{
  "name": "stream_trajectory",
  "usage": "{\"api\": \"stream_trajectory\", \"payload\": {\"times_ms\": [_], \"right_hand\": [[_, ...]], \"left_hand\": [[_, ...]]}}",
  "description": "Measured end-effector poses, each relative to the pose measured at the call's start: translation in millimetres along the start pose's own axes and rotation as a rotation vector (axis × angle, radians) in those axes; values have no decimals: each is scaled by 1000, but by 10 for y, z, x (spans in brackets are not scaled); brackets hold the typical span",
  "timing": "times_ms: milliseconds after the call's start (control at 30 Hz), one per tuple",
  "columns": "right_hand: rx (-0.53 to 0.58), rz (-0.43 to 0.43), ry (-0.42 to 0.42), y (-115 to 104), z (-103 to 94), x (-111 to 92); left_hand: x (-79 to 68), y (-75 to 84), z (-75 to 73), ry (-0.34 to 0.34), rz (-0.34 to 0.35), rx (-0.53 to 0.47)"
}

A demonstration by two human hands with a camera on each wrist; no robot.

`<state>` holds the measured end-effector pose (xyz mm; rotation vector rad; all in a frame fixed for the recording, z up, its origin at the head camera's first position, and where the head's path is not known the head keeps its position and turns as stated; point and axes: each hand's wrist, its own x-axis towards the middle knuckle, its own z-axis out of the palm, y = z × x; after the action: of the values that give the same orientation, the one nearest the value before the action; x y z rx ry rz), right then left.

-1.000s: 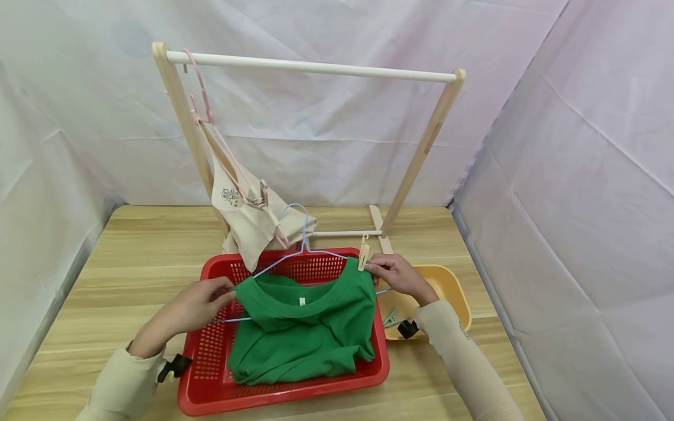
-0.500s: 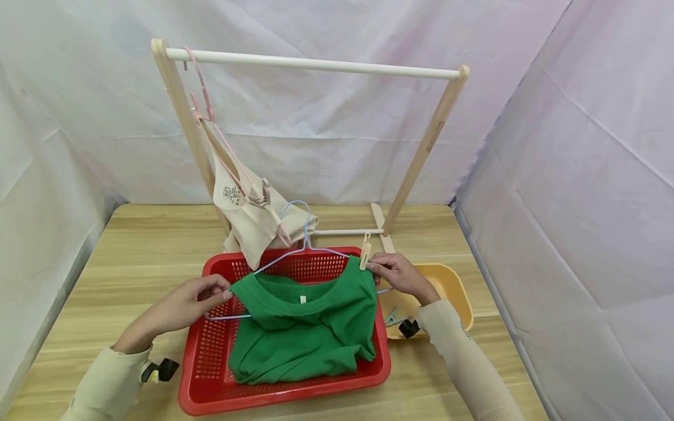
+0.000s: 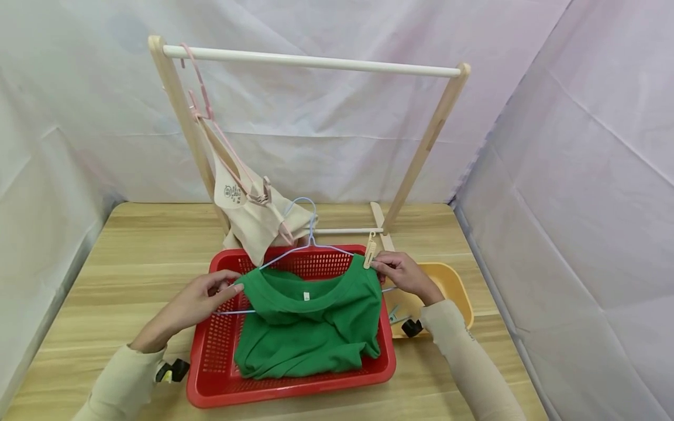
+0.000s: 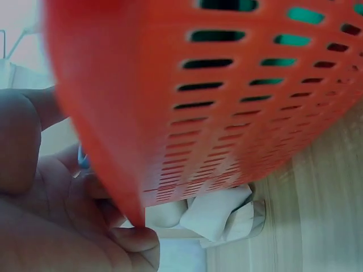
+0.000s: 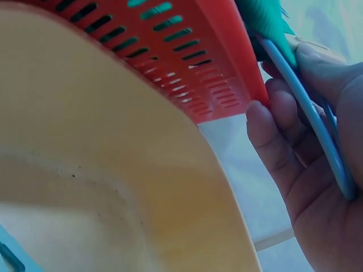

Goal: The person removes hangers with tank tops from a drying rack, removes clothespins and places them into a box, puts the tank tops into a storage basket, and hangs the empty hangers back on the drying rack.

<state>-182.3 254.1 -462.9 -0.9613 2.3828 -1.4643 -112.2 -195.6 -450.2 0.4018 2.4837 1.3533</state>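
Note:
A green shirt (image 3: 310,333) lies partly bunched in a red basket (image 3: 295,397), with a light blue hanger (image 3: 310,238) inside its neck. My left hand (image 3: 197,301) pinches the shirt's left shoulder, where the hanger's end runs; in the left wrist view its fingers lie at the basket (image 4: 238,136) rim. At the other shoulder my right hand (image 3: 408,276) grips the fabric beside a cream clothespin (image 3: 370,254) clipped on it. The right wrist view has the hanger (image 5: 306,107) end crossing the palm, fingertips close to the rim.
Behind the basket stands a wooden rack with a white rail (image 3: 316,61). A pink hanger (image 3: 202,88) on it carries a cream cloth garment (image 3: 247,222). Right of the basket, a yellow tray (image 3: 457,286) holds a pale green clothespin (image 3: 397,317).
The basket, shirt and blue hanger have shifted slightly right. My left hand first drew left at the shoulder, then came back right; the clothespin tilts a little more.

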Motion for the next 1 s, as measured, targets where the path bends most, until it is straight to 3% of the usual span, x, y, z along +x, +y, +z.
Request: {"api": "stream_trajectory", "payload": {"times_ms": [300,567,800,1000], "right_hand": [[-36,-25,-23,-92,30,-17],[-27,80,-30,-225,31,1],[60,201,25,-308,6,58],[165,307,61,-114,34,67]], "left_hand": [[14,-21,38,-12,34,-55],[4,-47,8,-49,7,-69],[-3,-72,-17,-66,18,-76],[-3,-84,-25,-93,8,-87]]}}
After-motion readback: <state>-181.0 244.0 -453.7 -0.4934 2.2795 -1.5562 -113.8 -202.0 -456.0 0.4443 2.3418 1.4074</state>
